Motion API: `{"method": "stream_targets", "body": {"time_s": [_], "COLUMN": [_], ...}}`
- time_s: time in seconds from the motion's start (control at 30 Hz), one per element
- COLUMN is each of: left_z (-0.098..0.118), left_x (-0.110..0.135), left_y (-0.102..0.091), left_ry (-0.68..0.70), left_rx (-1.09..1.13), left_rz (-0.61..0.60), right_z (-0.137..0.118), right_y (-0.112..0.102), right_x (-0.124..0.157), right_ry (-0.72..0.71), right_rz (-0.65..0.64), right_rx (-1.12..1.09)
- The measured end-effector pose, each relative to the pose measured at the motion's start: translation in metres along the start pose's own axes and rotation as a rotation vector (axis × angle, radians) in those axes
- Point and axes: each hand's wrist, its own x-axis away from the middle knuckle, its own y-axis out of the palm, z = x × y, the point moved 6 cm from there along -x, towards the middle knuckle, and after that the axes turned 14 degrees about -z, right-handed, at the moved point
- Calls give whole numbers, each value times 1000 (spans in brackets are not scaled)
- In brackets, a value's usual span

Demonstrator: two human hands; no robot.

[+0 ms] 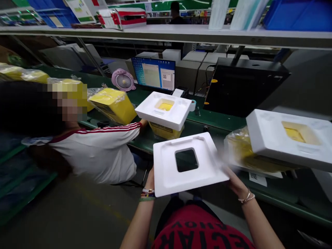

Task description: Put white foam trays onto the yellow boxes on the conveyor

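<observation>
In front of me is a white foam packing insert point(166, 169) with a raised rim and a rounded square opening in its middle. My left hand point(150, 179) grips its left edge, the fingers mostly hidden behind it. At the right edge is my right hand point(232, 178); its fingers are smeared by motion, so their hold is unclear. Just beyond, a second foam insert point(145, 108) caps a yellow box point(166, 131). To the right another foam insert point(269, 133) sits on a yellow box in clear plastic point(240, 147).
A seated co-worker point(101, 152) is close on the left, one arm reaching to the capped box. Plastic-wrapped yellow boxes point(114, 103) line the green bench point(220, 119). Behind stand a pink fan point(123, 80), a monitor point(155, 72) and a black panel point(243, 86). A shelf point(166, 33) crosses above.
</observation>
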Motion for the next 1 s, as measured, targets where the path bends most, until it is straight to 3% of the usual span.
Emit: {"method": "stream_targets", "body": {"time_s": [0.1, 0.17, 0.27, 0.37, 0.53, 0.67, 0.77, 0.87, 1.0], "left_z": [-35, -51, -69, -82, -75, -31, 28, 98, 187], "left_x": [-31, -44, -51, -49, -48, -62, -89, -134, -200], "left_y": [27, 33, 22, 10, -2, -21, -44, -60, -52], "left_ry": [-51, 8, 72, 38, 38, 120, 219, 304, 531], "left_rx": [-122, -230, -350, -382, -364, -381, -431, -493, -579], "left_rz": [-54, -30, 132, 210, 258, 318, 353, 373, 285], "right_z": [29, 48, 75, 93, 112, 110, 70, 15, -63], "right_y": [-36, -59, -85, -95, -98, -116, -105, -62, 16], "right_x": [26, 31, 23, 1, -45, -56, -60, -99, -215], "right_ry": [61, 72, 41, 8, 44, 114, -75, -162, -246], "right_rz": [66, 117, 200, 242, 282, 481, 559, 460, 283], "right_rx": [-122, -167, -230, -272, -187, 292, 623, 700, 705]}}
